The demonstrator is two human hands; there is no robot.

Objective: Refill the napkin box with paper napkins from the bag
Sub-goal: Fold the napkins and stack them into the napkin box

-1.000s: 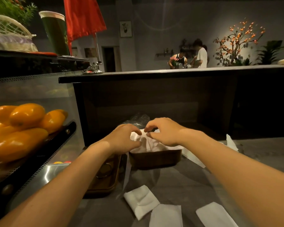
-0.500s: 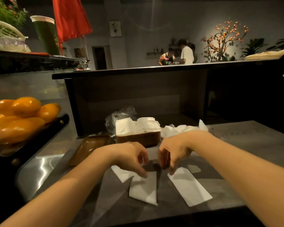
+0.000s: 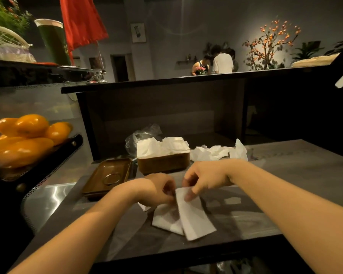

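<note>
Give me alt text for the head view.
Both hands, left hand and right hand, pinch loose napkins on the grey counter. Behind them stands the brown napkin box, heaped with napkins.

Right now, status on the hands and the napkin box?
Left hand and right hand both pinching loose napkins on the counter. Napkin box behind them, stuffed above its rim. Nothing between hands and box.
</note>
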